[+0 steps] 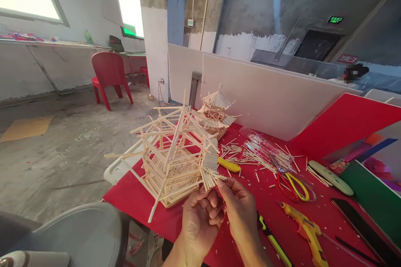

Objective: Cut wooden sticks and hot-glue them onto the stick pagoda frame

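A pavilion model of thin wooden sticks (175, 171) stands at the red table's front left edge, its roof an open frame with one slatted panel (211, 159) on the right. At that panel's lower corner, short sticks (209, 179) fan out. My right hand (240, 205) pinches the end of a stick there between thumb and fingers. Palm up just below the fan, my left hand (200, 219) has its fingers curled by the stick ends; whatever they grip is hidden. Behind stands a second stick pavilion (216, 110) with slatted roofs.
Loose sticks (232, 150), a yellow cutter (229, 164), scissors (290, 181), a green-black utility knife (272, 238) and a yellow glue gun (305, 229) lie to the right. White foam boards (250, 91) rise behind. A grey stool (81, 238) stands left. Another person sits beyond the boards.
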`<state>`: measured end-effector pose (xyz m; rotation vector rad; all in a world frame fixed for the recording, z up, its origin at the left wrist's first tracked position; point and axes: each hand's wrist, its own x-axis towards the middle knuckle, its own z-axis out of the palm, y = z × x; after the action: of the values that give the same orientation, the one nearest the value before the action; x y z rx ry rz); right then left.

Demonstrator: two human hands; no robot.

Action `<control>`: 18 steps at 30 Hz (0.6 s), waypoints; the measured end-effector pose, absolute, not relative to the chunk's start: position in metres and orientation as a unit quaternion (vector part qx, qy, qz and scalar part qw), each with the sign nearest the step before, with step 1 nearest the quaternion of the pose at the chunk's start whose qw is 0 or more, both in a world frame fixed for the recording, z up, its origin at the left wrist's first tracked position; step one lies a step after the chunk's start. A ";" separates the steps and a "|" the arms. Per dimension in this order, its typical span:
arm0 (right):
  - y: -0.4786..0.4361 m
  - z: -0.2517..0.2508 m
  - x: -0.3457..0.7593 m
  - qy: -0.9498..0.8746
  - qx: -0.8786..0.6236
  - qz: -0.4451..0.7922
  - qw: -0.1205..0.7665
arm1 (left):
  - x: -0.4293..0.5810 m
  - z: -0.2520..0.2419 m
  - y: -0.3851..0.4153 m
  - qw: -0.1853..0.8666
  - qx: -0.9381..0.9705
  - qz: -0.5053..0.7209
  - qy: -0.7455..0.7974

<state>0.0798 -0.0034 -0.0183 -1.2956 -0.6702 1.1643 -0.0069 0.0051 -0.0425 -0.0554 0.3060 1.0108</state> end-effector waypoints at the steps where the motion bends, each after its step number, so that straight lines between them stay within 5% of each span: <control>1: -0.003 -0.020 0.080 -0.280 -0.557 0.506 0.596 | -0.007 -0.043 0.005 0.864 -0.024 0.483 0.141; 18: -0.007 -0.023 0.082 -0.330 -0.572 0.440 0.609 | -0.006 -0.042 0.003 0.873 -0.018 0.470 0.125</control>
<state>0.0822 -0.0073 -0.0226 -1.3215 -0.7623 1.0163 -0.0064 0.0025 -0.0421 -0.0377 0.2606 0.9823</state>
